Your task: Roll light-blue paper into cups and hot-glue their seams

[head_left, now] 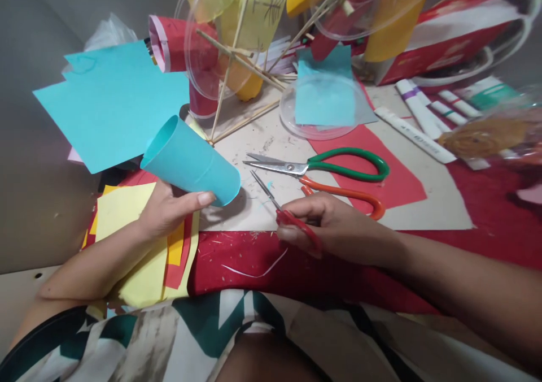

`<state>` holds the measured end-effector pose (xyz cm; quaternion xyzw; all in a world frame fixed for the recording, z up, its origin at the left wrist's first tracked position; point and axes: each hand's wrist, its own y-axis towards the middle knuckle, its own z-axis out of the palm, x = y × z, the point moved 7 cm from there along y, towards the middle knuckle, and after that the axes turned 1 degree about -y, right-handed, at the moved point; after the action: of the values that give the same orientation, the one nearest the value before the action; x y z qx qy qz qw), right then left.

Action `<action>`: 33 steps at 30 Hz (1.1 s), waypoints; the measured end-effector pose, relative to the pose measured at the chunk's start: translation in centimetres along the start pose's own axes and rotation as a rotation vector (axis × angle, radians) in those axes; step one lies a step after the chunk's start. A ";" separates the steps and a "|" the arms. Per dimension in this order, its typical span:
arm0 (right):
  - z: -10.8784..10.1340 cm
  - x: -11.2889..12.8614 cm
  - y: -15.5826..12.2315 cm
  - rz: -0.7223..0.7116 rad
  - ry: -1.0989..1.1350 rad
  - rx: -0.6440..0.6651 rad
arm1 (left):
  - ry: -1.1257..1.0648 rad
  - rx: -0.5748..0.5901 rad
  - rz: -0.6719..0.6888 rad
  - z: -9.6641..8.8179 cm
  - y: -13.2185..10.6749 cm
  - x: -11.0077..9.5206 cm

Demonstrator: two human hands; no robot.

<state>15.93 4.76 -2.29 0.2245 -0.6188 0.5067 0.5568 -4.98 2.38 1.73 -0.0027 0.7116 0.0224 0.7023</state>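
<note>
My left hand [169, 208] grips a turquoise paper tube [190, 161] rolled like a cup, tilted with its open end up and to the left. My right hand [330, 226] is closed round the red handles of small scissors [288, 215], whose thin blades point up-left toward the tube without touching it. A second, larger pair of scissors [322, 170] with one green and one orange handle lies flat on the table just beyond my right hand.
A turquoise paper sheet [110, 102] lies at the back left, yellow paper sheets [127, 212] under my left wrist. Behind stand a stick-and-paper construction [237, 48], a clear plastic lid [326, 108] over turquoise paper, red paper [381, 167] and glue tubes [417, 136] at right.
</note>
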 end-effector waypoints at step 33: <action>1.2 -0.4 -0.9 -0.010 -0.208 0.265 | 0.282 0.005 0.107 0.4 1.1 2.2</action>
<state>16.25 3.28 -2.22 0.3501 -0.5996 0.5553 0.4578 -4.66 3.56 -0.39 0.0338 0.8023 0.0573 0.5932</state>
